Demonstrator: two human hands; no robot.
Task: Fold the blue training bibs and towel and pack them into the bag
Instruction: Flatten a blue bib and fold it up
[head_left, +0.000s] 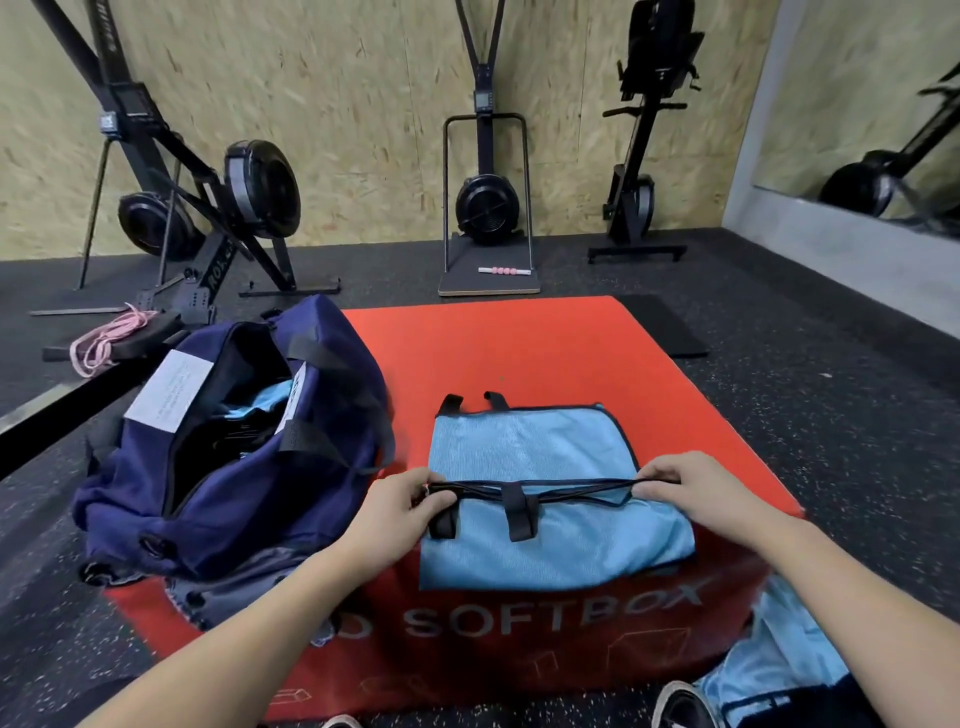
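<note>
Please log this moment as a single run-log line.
both hands pinch bib edge | bib on red box | bag open, left

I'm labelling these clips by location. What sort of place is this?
Most likely a gym. Rowing machines and a ski-type trainer stand against the chipboard wall, the floor is speckled black rubber, and the bib lies on a red soft plyo box.

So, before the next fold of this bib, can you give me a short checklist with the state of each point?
1. Left hand pinches the bib's black edge: ok.
2. Right hand pinches the same edge: ok.
3. Blue bib lies flat on the red soft box: ok.
4. Navy bag is open beside it: ok.
5. Room left inside the bag: cannot tell.
</note>
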